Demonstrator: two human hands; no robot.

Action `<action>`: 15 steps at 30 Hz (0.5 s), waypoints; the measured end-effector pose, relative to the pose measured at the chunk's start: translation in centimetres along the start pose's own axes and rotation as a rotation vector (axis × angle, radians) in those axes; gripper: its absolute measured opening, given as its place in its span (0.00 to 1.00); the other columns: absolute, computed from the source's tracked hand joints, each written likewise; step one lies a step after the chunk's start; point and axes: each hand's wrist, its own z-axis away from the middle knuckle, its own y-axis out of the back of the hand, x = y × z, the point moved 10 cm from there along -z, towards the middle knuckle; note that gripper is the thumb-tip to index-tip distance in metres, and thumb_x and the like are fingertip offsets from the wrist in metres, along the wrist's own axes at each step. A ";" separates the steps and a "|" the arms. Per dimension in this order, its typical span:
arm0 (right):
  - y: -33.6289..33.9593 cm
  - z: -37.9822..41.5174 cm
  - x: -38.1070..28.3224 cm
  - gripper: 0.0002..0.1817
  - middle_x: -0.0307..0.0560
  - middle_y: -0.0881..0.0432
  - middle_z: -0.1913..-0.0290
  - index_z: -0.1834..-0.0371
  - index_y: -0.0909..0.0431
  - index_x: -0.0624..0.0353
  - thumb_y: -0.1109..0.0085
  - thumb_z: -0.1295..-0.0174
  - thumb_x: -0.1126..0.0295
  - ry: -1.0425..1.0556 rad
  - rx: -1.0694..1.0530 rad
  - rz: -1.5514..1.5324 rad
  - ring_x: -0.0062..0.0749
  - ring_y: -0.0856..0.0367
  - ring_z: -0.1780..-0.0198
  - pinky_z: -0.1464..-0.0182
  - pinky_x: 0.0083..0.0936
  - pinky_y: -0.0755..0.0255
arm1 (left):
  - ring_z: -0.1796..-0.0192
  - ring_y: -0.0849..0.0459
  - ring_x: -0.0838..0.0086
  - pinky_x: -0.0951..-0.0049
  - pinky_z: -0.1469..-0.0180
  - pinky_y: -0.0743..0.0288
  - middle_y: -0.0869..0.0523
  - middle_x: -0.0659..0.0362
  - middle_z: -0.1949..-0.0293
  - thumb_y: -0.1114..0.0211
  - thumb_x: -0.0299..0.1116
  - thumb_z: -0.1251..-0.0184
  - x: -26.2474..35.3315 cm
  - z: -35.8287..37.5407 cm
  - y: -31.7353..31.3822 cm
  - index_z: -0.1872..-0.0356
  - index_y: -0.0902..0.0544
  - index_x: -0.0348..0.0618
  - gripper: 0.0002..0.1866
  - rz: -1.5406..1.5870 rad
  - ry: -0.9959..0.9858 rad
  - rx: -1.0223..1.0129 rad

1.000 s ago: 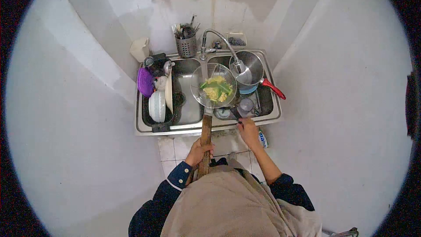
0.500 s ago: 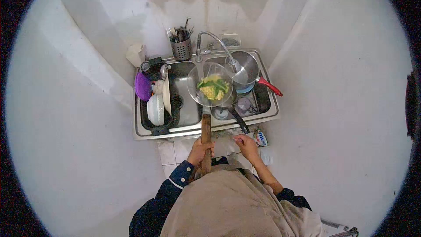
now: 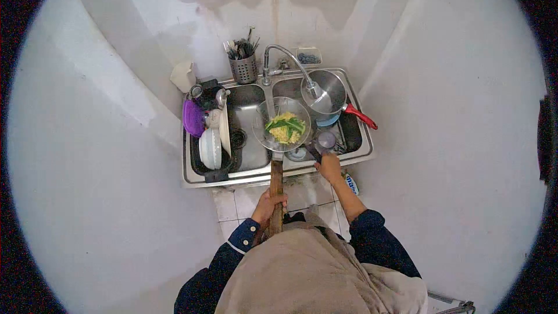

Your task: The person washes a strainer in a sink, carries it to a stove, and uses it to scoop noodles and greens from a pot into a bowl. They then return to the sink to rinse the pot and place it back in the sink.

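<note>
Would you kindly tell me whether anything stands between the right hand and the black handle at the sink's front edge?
Nothing visible does: the right hand already grips the lower part of the black handle. The strainer, held in the left hand, lies to the left.

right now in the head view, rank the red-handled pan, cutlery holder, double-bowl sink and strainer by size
1. Double-bowl sink
2. Wooden-handled strainer
3. Red-handled pan
4. Perforated cutlery holder
Apparent size only; the strainer is nearer the camera.
</note>
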 end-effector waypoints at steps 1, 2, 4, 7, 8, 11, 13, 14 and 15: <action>-0.6 -0.6 0.4 0.28 0.63 0.21 0.59 0.56 0.27 0.71 0.39 0.49 0.54 -0.035 -0.101 -0.019 0.53 0.24 0.53 0.49 0.42 0.31 | 0.79 0.22 0.74 0.73 0.75 0.23 0.23 0.59 0.76 0.36 0.29 0.43 0.3 0.3 -0.2 0.64 0.29 0.39 0.11 0.031 0.018 -0.002; -0.6 -0.8 0.3 0.29 0.64 0.22 0.58 0.56 0.27 0.71 0.39 0.49 0.54 -0.068 -0.198 -0.038 0.54 0.24 0.52 0.49 0.43 0.31 | 0.79 0.22 0.75 0.74 0.75 0.23 0.23 0.60 0.76 0.36 0.29 0.43 0.4 0.5 -0.4 0.64 0.29 0.40 0.11 0.061 0.033 -0.005; 1.5 -0.7 -0.5 0.29 0.65 0.21 0.59 0.56 0.28 0.72 0.38 0.51 0.55 -0.138 -0.180 -0.145 0.56 0.23 0.54 0.51 0.44 0.30 | 0.79 0.22 0.75 0.74 0.75 0.24 0.24 0.60 0.76 0.36 0.29 0.43 0.4 0.6 -0.3 0.64 0.29 0.40 0.11 0.067 0.035 0.004; 1.6 -0.3 -0.3 0.28 0.65 0.21 0.61 0.56 0.29 0.72 0.37 0.51 0.58 -0.161 -0.078 -0.244 0.58 0.23 0.55 0.53 0.44 0.28 | 0.79 0.23 0.75 0.74 0.76 0.24 0.24 0.60 0.76 0.36 0.29 0.43 0.6 0.8 -0.4 0.64 0.29 0.40 0.11 0.061 0.037 0.028; 2.0 0.2 -0.4 0.27 0.65 0.21 0.61 0.56 0.29 0.73 0.37 0.51 0.59 -0.155 -0.029 -0.267 0.58 0.23 0.56 0.54 0.44 0.28 | 0.79 0.23 0.75 0.74 0.76 0.24 0.24 0.61 0.76 0.36 0.29 0.43 0.8 0.8 -0.4 0.64 0.29 0.40 0.11 0.055 0.035 0.037; 2.3 2.9 -0.1 0.24 0.67 0.21 0.64 0.57 0.30 0.70 0.37 0.51 0.62 -0.206 0.002 -0.329 0.60 0.22 0.59 0.56 0.45 0.28 | 0.78 0.23 0.76 0.74 0.76 0.24 0.24 0.60 0.75 0.36 0.28 0.43 1.2 1.0 -0.6 0.64 0.29 0.40 0.11 0.051 -0.006 0.016; 3.0 5.0 -0.6 0.25 0.65 0.21 0.69 0.57 0.33 0.70 0.38 0.50 0.62 -0.159 0.052 -0.321 0.59 0.21 0.63 0.61 0.46 0.27 | 0.77 0.23 0.76 0.74 0.75 0.24 0.24 0.60 0.75 0.36 0.27 0.43 1.0 1.2 -0.3 0.63 0.29 0.40 0.11 0.041 0.057 0.025; 3.4 6.2 -0.9 0.25 0.64 0.21 0.71 0.56 0.35 0.70 0.38 0.49 0.61 -0.139 0.080 -0.318 0.58 0.20 0.64 0.63 0.46 0.27 | 0.77 0.23 0.76 0.74 0.75 0.24 0.24 0.60 0.75 0.36 0.27 0.43 0.9 1.3 0.0 0.63 0.29 0.40 0.11 0.032 0.089 0.026; 4.0 7.6 -0.6 0.21 0.61 0.21 0.74 0.60 0.30 0.63 0.35 0.54 0.65 -0.187 0.124 -0.341 0.57 0.21 0.68 0.66 0.45 0.29 | 0.76 0.23 0.76 0.75 0.75 0.24 0.24 0.60 0.75 0.37 0.27 0.43 0.9 1.4 0.3 0.63 0.29 0.40 0.10 0.016 0.079 0.019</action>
